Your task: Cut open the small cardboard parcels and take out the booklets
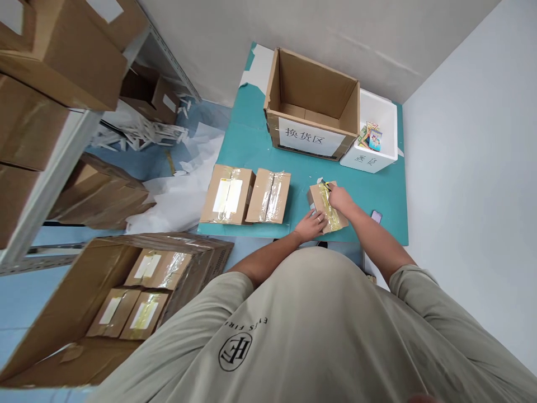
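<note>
A small taped cardboard box (pixel 340 219) sits slightly turned near the front edge of the green table. My left hand (pixel 311 225), with a ring on one finger, grips its near left side, fingers bent over onto the top. At the box's far end, my right hand (pixel 340 198) is closed around a slim dark box cutter (pixel 325 184), most of it hidden by the fingers. The cutter's tip is by the far end of the yellowish tape strip (pixel 333 220); whether it touches the tape I cannot tell. Two more taped boxes, a labelled one (pixel 211 207) and another (pixel 256 210), stand to the left.
A large open carton (pixel 314 84) and a white foam bin (pixel 388 120) holding small colourful packets stand at the table's back. A phone (pixel 376 216) lies right. Lower left, a big carton (pixel 54 330) holds several taped boxes. Shelving (pixel 46 179) with cartons flanks the left.
</note>
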The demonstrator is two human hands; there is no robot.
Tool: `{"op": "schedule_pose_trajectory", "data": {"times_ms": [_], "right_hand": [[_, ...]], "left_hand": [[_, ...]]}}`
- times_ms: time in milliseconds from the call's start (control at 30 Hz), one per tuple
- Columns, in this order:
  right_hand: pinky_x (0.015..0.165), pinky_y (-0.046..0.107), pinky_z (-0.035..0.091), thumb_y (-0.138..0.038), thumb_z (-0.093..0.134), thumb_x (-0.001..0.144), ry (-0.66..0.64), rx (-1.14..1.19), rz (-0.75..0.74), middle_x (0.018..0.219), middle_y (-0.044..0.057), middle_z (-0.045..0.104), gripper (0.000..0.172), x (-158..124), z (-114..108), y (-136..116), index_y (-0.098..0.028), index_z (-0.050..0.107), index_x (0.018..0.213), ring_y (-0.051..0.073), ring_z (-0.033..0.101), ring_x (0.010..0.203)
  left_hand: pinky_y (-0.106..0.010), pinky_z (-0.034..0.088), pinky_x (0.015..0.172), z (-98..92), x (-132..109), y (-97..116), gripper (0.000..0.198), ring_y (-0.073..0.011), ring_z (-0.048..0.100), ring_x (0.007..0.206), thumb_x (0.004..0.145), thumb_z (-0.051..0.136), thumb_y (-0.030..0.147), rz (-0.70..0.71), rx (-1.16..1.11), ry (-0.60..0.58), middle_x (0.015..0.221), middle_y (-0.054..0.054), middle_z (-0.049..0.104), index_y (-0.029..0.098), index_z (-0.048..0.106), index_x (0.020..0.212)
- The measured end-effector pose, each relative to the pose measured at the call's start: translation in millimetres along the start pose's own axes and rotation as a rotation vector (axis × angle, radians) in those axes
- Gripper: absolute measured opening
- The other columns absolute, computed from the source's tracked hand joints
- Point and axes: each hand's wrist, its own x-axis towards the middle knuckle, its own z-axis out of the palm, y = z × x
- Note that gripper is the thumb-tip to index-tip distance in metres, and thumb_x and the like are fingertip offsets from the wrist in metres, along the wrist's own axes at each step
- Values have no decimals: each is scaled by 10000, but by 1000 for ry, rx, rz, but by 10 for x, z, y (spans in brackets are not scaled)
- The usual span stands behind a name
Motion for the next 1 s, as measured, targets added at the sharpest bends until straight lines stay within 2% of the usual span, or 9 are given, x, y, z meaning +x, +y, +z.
{"op": "schedule_pose_trajectory", "data": {"times_ms": [233, 467, 800, 1000], "right_hand": [[1104, 467, 605, -396, 443, 1248, -8, 19, 34, 1416, 232, 824, 644, -239, 102, 59, -185, 431, 1857, 383, 796, 1282], [1134, 503, 587, -329, 422, 1247, -36, 0, 58, 1464, 279, 796, 724, -407, 173, 51, -181, 277, 1941, 428, 782, 1357], [1124, 463, 567, -549, 445, 1250, -102, 24, 107, 1416, 251, 826, 770, -721, 473, 247, -214, 320, 1932, 430, 789, 1337], [1080, 425, 582, -347, 417, 1253, -111, -43, 116, 1456, 240, 823, 676, -854, 388, 232, -241, 363, 1919, 409, 804, 1343]], "left_hand": [[-672, 203, 1511, 67, 36, 45, 687, -431, 449, 1730, 1055, 796, 352, -11, -20, 11, 1763, -230, 588, 230, 625, 1710], [-642, 266, 1508, 58, 32, 72, 620, -424, 464, 1725, 1094, 754, 396, -20, 9, -7, 1749, -242, 595, 194, 655, 1672], [-641, 272, 1509, 115, 30, 44, 607, -427, 461, 1728, 1091, 764, 391, -31, -30, 11, 1733, -244, 607, 188, 669, 1655], [-635, 333, 1492, 140, 31, -23, 666, -422, 543, 1674, 1024, 868, 412, 0, 19, 51, 1684, -250, 656, 192, 686, 1626]]}}
